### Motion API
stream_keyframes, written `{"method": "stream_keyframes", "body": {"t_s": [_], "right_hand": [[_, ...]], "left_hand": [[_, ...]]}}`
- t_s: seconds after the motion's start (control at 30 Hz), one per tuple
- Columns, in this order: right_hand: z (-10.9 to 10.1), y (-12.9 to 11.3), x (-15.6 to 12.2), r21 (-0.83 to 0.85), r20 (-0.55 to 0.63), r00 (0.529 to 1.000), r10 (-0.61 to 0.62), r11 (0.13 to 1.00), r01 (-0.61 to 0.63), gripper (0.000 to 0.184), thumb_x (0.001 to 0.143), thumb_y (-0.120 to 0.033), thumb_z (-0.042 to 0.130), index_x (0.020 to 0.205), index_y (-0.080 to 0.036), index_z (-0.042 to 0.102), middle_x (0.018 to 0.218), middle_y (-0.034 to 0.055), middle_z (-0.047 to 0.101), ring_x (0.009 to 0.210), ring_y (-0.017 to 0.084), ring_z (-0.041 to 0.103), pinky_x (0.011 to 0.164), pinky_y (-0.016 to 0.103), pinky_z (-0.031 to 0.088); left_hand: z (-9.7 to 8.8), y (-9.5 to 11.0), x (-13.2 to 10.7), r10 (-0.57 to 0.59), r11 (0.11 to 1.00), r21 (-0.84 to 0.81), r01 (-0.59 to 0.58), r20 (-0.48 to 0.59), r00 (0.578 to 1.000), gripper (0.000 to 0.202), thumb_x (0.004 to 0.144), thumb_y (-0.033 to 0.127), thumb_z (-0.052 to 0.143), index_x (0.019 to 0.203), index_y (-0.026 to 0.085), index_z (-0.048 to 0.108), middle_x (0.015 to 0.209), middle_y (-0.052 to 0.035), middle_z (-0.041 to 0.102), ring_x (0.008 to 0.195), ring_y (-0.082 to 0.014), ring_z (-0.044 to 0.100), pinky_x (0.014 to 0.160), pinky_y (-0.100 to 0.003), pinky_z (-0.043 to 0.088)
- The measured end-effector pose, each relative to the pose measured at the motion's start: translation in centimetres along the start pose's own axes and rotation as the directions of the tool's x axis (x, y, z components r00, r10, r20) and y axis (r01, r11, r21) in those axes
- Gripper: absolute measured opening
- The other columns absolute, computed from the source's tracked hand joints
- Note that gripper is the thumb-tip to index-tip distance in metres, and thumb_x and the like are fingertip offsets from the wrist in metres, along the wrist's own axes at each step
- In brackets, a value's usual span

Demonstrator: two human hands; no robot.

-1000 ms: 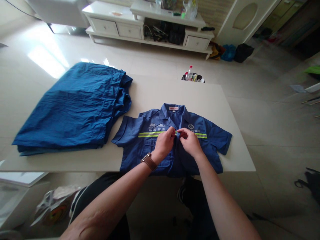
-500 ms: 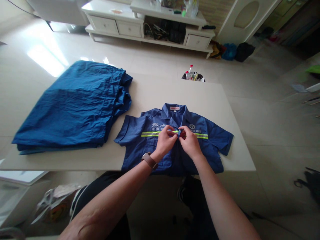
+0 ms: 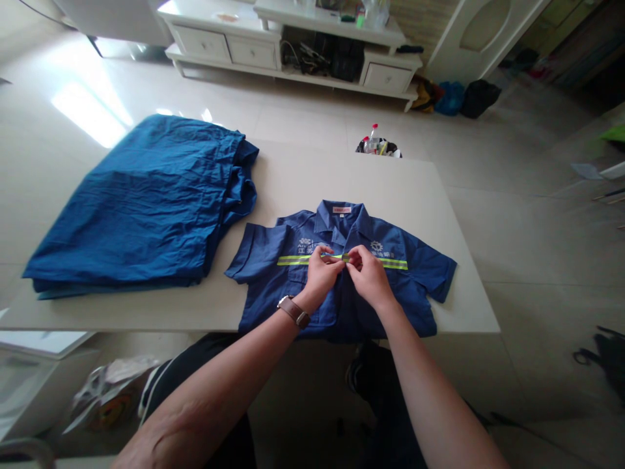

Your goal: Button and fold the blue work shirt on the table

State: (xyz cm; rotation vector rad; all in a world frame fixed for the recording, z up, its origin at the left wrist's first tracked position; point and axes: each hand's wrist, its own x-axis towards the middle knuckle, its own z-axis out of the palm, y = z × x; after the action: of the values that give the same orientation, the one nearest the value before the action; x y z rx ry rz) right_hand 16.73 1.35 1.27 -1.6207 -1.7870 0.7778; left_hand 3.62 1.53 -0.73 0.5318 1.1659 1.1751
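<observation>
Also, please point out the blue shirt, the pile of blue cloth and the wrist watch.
shirt (image 3: 415,277): head view, on its chest panel right of the hands.
pile of blue cloth (image 3: 141,202): head view, on the middle of its top layer.
watch (image 3: 293,310): head view, on the brown strap.

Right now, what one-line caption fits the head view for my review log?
Both hands, left hand and right hand, pinch the front placket of a blue work shirt on a white table.
</observation>
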Motion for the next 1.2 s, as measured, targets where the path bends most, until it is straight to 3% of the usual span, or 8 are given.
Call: {"method": "stream_keyframes", "body": {"t_s": [0.17, 0.47, 0.8, 1.2], "right_hand": [[-0.2, 0.1, 0.1, -0.016, -0.024, 0.999, 0.026, 1.0, -0.026, 0.004, 0.084, -0.02, 0.055, 0.085, -0.021, 0.059, 0.082, 0.0022, 0.064, 0.074, 0.018, 0.06, 0.072, 0.03, 0.046], [-0.3, 0.4, 0.2, -0.132, -0.021, 1.0, 0.02, 0.991, -0.023, 0.01, 0.087, -0.019, 0.054, 0.077, -0.02, 0.054, 0.084, 0.0033, 0.06, 0.076, 0.018, 0.056, 0.073, 0.03, 0.042], [-0.6, -0.5, -0.2, -0.175, -0.051, 0.998, -0.041, 0.984, 0.031, 0.013, 0.087, -0.015, 0.052, 0.077, -0.022, 0.05, 0.085, 0.0041, 0.057, 0.079, 0.019, 0.055, 0.072, 0.031, 0.04], [0.1, -0.4, -0.2, -0.161, -0.06, 0.998, -0.026, 0.987, 0.015, 0.013, 0.085, -0.015, 0.05, 0.075, -0.022, 0.047, 0.084, 0.0048, 0.056, 0.078, 0.02, 0.054, 0.073, 0.031, 0.041]], "left_hand": [[0.0, 0.2, -0.1, 0.051, 0.998, 0.047, -0.05, -0.008, 0.999, 0.045, 0.057, 0.01, 0.071, 0.093, 0.021, 0.048, 0.067, 0.0053, 0.064, 0.055, -0.0069, 0.056, 0.057, -0.016, 0.039], [-0.1, 0.1, 0.1, 0.143, 0.979, 0.138, -0.149, 0.052, 0.988, 0.041, 0.059, 0.012, 0.07, 0.094, 0.021, 0.05, 0.07, 0.0041, 0.067, 0.061, -0.009, 0.06, 0.058, -0.017, 0.04], [0.2, 0.6, 0.1, -0.07, 0.988, 0.142, 0.063, 0.042, 0.997, 0.037, 0.066, 0.01, 0.071, 0.092, 0.021, 0.047, 0.062, 0.0067, 0.062, 0.05, -0.0069, 0.053, 0.05, -0.017, 0.034], [-0.2, 0.1, 0.3, -0.042, 0.978, 0.209, 0.026, 0.071, 0.997, 0.038, 0.065, 0.004, 0.07, 0.091, 0.021, 0.048, 0.057, 0.008, 0.061, 0.048, -0.0073, 0.053, 0.051, -0.016, 0.035]]}}
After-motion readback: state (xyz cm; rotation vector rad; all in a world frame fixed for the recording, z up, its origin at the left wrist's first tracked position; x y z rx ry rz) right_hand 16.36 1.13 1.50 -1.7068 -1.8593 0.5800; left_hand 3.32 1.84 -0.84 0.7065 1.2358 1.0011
